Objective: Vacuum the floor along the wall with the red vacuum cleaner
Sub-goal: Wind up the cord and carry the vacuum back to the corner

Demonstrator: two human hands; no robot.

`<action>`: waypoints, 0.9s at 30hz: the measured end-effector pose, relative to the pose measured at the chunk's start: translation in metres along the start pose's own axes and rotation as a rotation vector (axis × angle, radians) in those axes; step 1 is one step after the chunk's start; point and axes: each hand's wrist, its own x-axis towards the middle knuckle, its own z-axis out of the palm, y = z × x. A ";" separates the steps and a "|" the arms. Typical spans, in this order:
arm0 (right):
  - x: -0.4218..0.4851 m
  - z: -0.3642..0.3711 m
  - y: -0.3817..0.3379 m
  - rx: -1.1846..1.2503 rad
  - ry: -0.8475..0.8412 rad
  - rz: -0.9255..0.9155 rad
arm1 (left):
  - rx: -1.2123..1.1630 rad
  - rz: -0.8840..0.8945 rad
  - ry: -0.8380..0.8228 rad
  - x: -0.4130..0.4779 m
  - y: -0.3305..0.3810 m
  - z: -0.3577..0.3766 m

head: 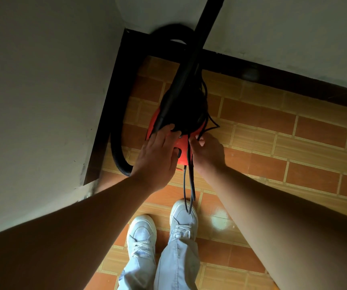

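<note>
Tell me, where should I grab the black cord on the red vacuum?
I'd grab the black cord on its loose loop, which hangs free down the near side of the red vacuum, coming from the front where you stand. Higher up it is bunched on the dark top, and the right hand pinches it there.

The floor (272,130) is laid with orange and tan brick-pattern tiles and is bordered by a dark skirting (272,74). In the corner the red vacuum cleaner (183,145) is stood on it, with the black ribbed hose (116,151) curved beside. Two white shoes (141,231) are placed near, and one is reached by a black cord (192,185).
</note>
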 end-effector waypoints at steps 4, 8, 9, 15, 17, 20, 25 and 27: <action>0.006 0.009 0.005 -0.099 0.071 -0.075 | 0.025 -0.011 -0.053 -0.006 -0.004 0.005; 0.015 0.014 0.008 -0.144 0.084 -0.117 | 0.045 -0.013 -0.080 -0.009 -0.003 0.006; 0.016 0.013 0.007 -0.145 0.076 -0.125 | 0.044 -0.012 -0.078 -0.010 -0.002 0.004; -0.001 0.000 0.001 -0.153 0.069 -0.115 | 0.027 -0.028 -0.054 -0.017 0.005 -0.005; -0.006 -0.005 0.000 -0.161 0.051 -0.103 | 0.029 -0.019 -0.051 -0.019 0.008 -0.010; -0.013 -0.015 -0.005 -0.218 0.001 -0.019 | 0.034 -0.018 -0.048 -0.024 0.011 -0.018; -0.019 -0.026 -0.009 -0.346 -0.101 0.059 | 0.045 0.006 -0.063 -0.036 0.013 -0.026; -0.014 -0.024 -0.002 -0.357 -0.109 0.109 | 0.016 0.025 -0.087 -0.040 0.012 -0.022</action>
